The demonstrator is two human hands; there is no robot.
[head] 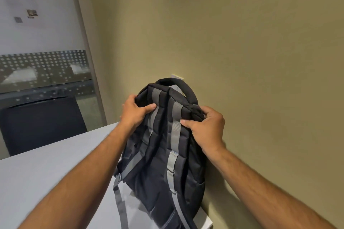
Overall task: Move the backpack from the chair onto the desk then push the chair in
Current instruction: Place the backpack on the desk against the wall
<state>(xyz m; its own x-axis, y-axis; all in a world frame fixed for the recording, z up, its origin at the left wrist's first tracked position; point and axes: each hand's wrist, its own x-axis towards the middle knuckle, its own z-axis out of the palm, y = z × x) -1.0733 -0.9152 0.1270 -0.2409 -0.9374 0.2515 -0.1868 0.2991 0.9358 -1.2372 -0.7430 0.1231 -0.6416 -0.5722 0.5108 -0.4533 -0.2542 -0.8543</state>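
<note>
Backpack (163, 150) upright on desk (46, 176), against right wall (242, 42); left hand (135, 113), right hand (206, 126) both clamped on top corners.

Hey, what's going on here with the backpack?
A person is holding a black backpack upright on a pale desk, next to the wall. The left hand and right hand both grip its top corners. A dark chair stands beyond the desk's far edge. Whether it is the one to push in, I cannot tell.
</note>
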